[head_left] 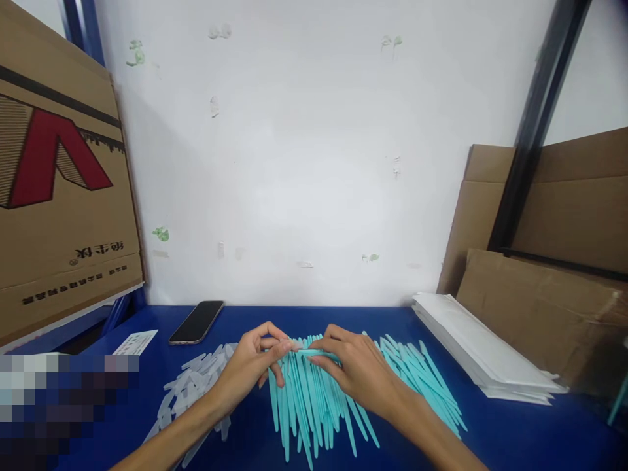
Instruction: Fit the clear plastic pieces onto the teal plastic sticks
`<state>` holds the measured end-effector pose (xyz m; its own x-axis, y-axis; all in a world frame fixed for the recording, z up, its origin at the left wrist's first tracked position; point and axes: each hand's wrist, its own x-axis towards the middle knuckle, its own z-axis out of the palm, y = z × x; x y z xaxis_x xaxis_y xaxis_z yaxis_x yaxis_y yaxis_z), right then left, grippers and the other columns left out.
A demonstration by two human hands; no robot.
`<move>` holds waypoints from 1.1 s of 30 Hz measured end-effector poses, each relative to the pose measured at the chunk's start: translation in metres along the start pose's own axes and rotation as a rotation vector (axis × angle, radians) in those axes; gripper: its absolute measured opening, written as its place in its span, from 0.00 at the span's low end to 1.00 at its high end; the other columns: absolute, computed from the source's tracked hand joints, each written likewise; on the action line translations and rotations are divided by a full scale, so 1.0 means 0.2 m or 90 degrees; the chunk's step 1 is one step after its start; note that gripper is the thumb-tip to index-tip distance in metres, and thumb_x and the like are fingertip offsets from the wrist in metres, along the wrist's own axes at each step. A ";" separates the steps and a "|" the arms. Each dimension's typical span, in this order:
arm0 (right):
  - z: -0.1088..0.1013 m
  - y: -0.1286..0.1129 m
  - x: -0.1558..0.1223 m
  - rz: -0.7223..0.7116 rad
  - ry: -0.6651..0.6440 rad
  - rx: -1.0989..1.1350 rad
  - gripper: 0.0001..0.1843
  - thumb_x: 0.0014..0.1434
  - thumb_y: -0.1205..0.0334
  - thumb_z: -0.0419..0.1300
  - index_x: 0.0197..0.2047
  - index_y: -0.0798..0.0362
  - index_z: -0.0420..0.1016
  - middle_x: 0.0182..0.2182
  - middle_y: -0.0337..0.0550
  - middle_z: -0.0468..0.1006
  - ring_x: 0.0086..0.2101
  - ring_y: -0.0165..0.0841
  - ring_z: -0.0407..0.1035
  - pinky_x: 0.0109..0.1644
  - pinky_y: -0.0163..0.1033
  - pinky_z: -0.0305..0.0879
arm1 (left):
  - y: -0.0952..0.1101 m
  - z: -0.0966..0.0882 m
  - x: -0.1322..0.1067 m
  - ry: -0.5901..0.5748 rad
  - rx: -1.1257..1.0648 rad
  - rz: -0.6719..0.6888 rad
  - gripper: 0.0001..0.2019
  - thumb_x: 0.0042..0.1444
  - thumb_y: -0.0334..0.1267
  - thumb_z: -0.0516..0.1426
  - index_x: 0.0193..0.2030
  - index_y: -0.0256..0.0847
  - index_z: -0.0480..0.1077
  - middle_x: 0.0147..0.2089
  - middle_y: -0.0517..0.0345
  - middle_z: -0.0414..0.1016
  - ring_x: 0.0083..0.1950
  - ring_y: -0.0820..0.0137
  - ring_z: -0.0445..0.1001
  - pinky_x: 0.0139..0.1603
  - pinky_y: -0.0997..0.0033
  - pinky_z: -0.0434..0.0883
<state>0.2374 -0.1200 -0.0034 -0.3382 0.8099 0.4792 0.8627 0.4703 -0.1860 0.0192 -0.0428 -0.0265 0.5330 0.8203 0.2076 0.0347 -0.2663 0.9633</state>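
Note:
Both of my hands meet over a spread of several thin turquoise plastic sticks (314,405) on the blue table (515,438). My left hand (252,363) pinches a small clear plastic piece at its fingertips. My right hand (356,369) pinches one turquoise stick (316,352), held level, its end touching the clear piece. A heap of several clear plastic sleeves (196,386) lies just left of my left hand.
A black phone (197,322) lies at the back left next to a small white card (136,342). A stack of white flat bags (483,356) sits at the right. Cardboard boxes stand left (59,196) and right (554,261) against the white wall.

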 end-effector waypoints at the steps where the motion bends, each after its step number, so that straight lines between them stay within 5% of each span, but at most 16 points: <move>1: 0.00 0.00 0.00 -0.002 0.000 0.001 0.13 0.70 0.54 0.52 0.51 0.42 0.76 0.36 0.36 0.75 0.29 0.28 0.69 0.30 0.34 0.57 | 0.00 0.00 0.00 -0.006 0.000 -0.002 0.17 0.59 0.53 0.59 0.39 0.39 0.65 0.35 0.56 0.79 0.21 0.74 0.75 0.16 0.81 0.57; 6: 0.02 0.00 0.01 -0.007 -0.001 0.027 0.13 0.69 0.54 0.54 0.52 0.43 0.76 0.38 0.37 0.76 0.31 0.29 0.71 0.32 0.34 0.60 | 0.00 0.01 0.00 -0.059 0.014 -0.008 0.18 0.56 0.52 0.61 0.38 0.40 0.64 0.25 0.63 0.75 0.20 0.71 0.75 0.15 0.81 0.55; 13: 0.03 -0.01 -0.01 -0.005 -0.006 0.124 0.22 0.67 0.55 0.57 0.63 0.41 0.65 0.40 0.40 0.78 0.29 0.29 0.72 0.32 0.33 0.65 | 0.04 0.02 -0.02 -0.083 0.081 -0.004 0.19 0.60 0.51 0.59 0.51 0.41 0.69 0.38 0.55 0.82 0.20 0.73 0.74 0.22 0.75 0.64; 16: 0.00 -0.02 -0.02 -0.022 -0.024 0.154 0.24 0.68 0.60 0.54 0.66 0.40 0.59 0.44 0.41 0.79 0.31 0.29 0.73 0.34 0.34 0.68 | 0.05 0.00 -0.02 -0.090 0.109 0.022 0.16 0.60 0.48 0.59 0.47 0.39 0.74 0.37 0.56 0.82 0.21 0.74 0.73 0.31 0.72 0.71; 19: -0.02 -0.02 -0.01 -0.035 -0.019 0.168 0.22 0.68 0.62 0.56 0.63 0.37 0.64 0.43 0.39 0.80 0.41 0.33 0.75 0.42 0.37 0.70 | 0.05 0.00 -0.02 -0.104 0.130 0.041 0.14 0.60 0.47 0.60 0.41 0.39 0.78 0.37 0.55 0.81 0.25 0.74 0.72 0.32 0.72 0.72; 33: 0.03 -0.04 0.01 -0.021 0.029 0.324 0.17 0.65 0.60 0.60 0.57 0.39 0.73 0.37 0.36 0.81 0.37 0.31 0.76 0.40 0.36 0.72 | 0.13 0.01 -0.09 -0.069 0.215 0.089 0.14 0.61 0.47 0.59 0.43 0.41 0.81 0.30 0.57 0.80 0.24 0.73 0.71 0.26 0.75 0.66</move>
<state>0.2273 -0.1211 -0.0064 -0.3361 0.7811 0.5262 0.5559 0.6155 -0.5587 0.0125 -0.0646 -0.0057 0.6382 0.7108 0.2956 0.2233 -0.5384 0.8126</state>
